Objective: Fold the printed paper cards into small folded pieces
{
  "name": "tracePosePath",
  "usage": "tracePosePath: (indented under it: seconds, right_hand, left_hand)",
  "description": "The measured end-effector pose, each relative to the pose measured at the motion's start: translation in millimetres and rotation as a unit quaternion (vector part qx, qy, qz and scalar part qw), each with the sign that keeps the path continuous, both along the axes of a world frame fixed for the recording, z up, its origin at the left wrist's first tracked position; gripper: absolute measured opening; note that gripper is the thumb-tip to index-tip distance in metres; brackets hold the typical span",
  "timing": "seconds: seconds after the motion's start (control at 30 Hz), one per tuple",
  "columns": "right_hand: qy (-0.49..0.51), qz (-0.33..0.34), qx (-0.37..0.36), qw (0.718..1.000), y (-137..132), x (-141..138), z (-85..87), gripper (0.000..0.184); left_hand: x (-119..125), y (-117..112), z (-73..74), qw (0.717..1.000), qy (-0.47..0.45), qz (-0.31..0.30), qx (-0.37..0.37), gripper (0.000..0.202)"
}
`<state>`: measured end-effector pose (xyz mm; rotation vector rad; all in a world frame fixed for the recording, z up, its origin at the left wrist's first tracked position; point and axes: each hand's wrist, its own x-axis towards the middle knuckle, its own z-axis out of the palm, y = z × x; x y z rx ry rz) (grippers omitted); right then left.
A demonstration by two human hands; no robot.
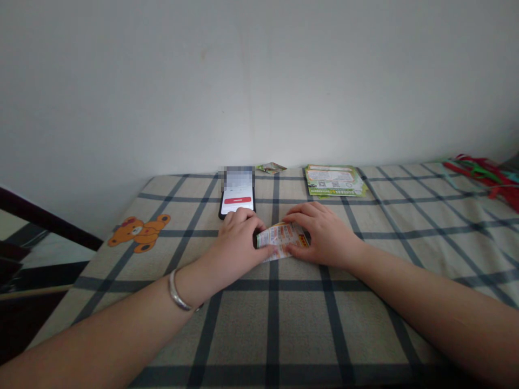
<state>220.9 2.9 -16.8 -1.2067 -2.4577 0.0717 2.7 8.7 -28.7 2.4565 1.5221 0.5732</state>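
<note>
A printed paper leaflet (284, 237), folded or bent, is held between both hands just above or on the checked tablecloth. My left hand (243, 235) grips its left end, thumb along the near edge and fingers curled behind. At the other end, my right hand (324, 232) pinches the paper with the thumb in front and the fingers over the far edge. A phone (238, 194) with a lit screen and a red button lies just beyond my left hand. Past my right hand is a stack of green-edged leaflets (334, 181).
A small folded paper piece (271, 167) sits by the wall, right of the phone. An orange bear figure (140, 232) lies flat at the table's left side. Red and green fabric or cords (490, 178) are heaped at far right. The wall (259, 81) borders the back edge.
</note>
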Motion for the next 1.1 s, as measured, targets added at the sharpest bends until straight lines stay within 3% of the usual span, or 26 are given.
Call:
tracePosePath:
  seconds: [0.17, 0.47, 0.73, 0.83, 1.1]
  right_hand:
    - [0.011, 0.004, -0.001, 1.000, 1.6, 0.5, -0.9, 0.043]
    - [0.045, -0.010, 0.002, 0.999, 7.1, 0.7, -3.0, 0.008]
    - [0.071, -0.001, 0.012, 0.997, 8.3, 2.2, -4.5, 0.006]
    - [0.104, -0.005, -0.003, 0.995, 7.3, 3.6, -4.9, 0.009]
    - [0.173, 0.005, -0.019, 0.985, 7.3, 5.0, -4.6, 0.015]
  left_hand:
    - [0.3, -1.7, 2.0, 1.000, -0.008, -0.022, 0.010, 0.030]
    - [1.1, -2.4, 4.8, 0.998, -0.024, -0.047, 0.030, 0.024]
    - [0.0, -0.8, 6.9, 0.992, -0.112, -0.052, 0.001, 0.004]
    - [-2.7, 1.5, 5.6, 0.986, -0.160, -0.042, -0.025, 0.009]
    - [-6.5, 3.5, 4.1, 0.981, -0.182, -0.041, -0.058, 0.011]
